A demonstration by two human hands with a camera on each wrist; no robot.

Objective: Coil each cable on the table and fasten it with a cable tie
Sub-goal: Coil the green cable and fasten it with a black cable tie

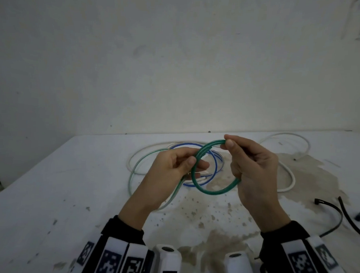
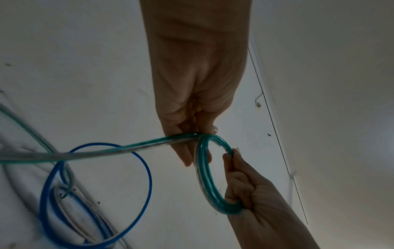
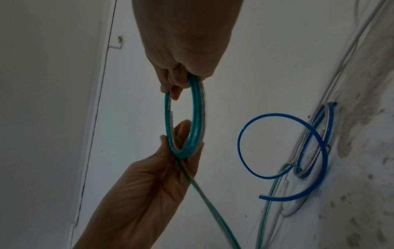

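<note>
I hold a small green cable coil [image 1: 215, 193] of two or three turns up above the white table [image 1: 67, 193]. My left hand [image 1: 197, 163] pinches the coil's left side between thumb and fingers. At the top of the coil my right hand [image 1: 228, 140] pinches the turns, and its other fingers curl round the right side. The left wrist view shows the coil [image 2: 204, 168] with its loose green tail [image 2: 106, 151] running off left. In the right wrist view the coil [image 3: 196, 118] hangs between both hands. The tail drops past my left palm onto the table.
A blue cable [image 1: 216, 165] lies in loose loops on the table behind my hands, tangled with a long white cable [image 1: 293, 181]. Black cable ties [image 1: 349, 220] lie at the right edge. Brown stains [image 1: 211, 232] mark the tabletop. A wall stands close behind.
</note>
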